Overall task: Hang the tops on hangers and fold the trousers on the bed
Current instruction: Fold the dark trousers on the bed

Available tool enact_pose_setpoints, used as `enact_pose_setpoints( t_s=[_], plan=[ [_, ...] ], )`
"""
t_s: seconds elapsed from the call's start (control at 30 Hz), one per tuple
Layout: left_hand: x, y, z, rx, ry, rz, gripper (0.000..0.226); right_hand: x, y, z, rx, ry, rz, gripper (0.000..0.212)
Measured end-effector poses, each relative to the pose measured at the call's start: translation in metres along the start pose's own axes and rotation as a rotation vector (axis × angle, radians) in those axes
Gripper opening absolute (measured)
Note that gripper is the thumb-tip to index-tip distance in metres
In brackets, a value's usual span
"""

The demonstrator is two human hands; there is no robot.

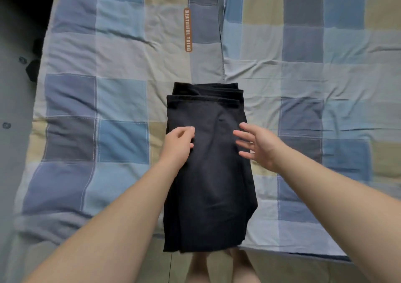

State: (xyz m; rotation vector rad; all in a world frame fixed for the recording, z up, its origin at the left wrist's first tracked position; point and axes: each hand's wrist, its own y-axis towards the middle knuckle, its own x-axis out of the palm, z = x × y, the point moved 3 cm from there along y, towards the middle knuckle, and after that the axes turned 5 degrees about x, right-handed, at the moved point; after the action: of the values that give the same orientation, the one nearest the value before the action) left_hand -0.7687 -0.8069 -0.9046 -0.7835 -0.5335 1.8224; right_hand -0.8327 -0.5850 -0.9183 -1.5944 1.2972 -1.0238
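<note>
Black trousers (pixel 208 174) lie folded lengthwise on the checked bedcover (pixel 121 100), with layered ends stacked at the far side and the near end hanging past the bed's front edge. My left hand (pixel 179 141) sits at the trousers' left edge with its fingers loosely curled, touching the cloth. My right hand (pixel 258 146) hovers at the right edge, fingers spread and straight, holding nothing.
The bedcover is a blue, grey and beige patchwork with an orange label (pixel 188 30) further back. The bed's left edge borders a grey floor with small dark objects (pixel 32 65). My bare feet (pixel 223 267) stand on the floor below the bed's front edge.
</note>
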Motion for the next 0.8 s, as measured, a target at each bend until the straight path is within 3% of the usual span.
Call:
enact_pose_setpoints(
  t_s=[0.07,0.23,0.4,0.57,0.67,0.73,0.8],
  plan=[
    [-0.002,-0.027,-0.027,0.056,0.051,0.051,0.01,-0.011,-0.015,0.034,-0.002,-0.041,0.051,0.029],
    [-0.009,-0.097,-0.098,0.078,0.287,0.18,0.038,-0.036,-0.044,0.13,0.069,-0.09,0.185,0.038],
    [-0.01,-0.14,-0.162,-0.037,0.441,0.211,0.071,-0.046,-0.046,0.207,0.137,-0.151,0.276,0.067],
    [-0.015,-0.151,-0.2,-0.107,0.624,0.295,0.089,-0.034,-0.035,0.248,0.212,-0.136,0.137,0.086],
    [-0.014,-0.151,-0.215,-0.161,0.5,0.26,0.098,-0.027,-0.028,0.255,0.179,-0.12,0.072,0.077],
    [-0.013,-0.149,-0.224,-0.228,0.305,0.168,0.092,-0.026,-0.026,0.256,0.168,-0.114,0.065,0.078],
    [-0.018,-0.147,-0.227,-0.265,0.306,0.105,0.082,-0.025,-0.027,0.255,0.174,-0.118,0.056,0.084]
  ],
)
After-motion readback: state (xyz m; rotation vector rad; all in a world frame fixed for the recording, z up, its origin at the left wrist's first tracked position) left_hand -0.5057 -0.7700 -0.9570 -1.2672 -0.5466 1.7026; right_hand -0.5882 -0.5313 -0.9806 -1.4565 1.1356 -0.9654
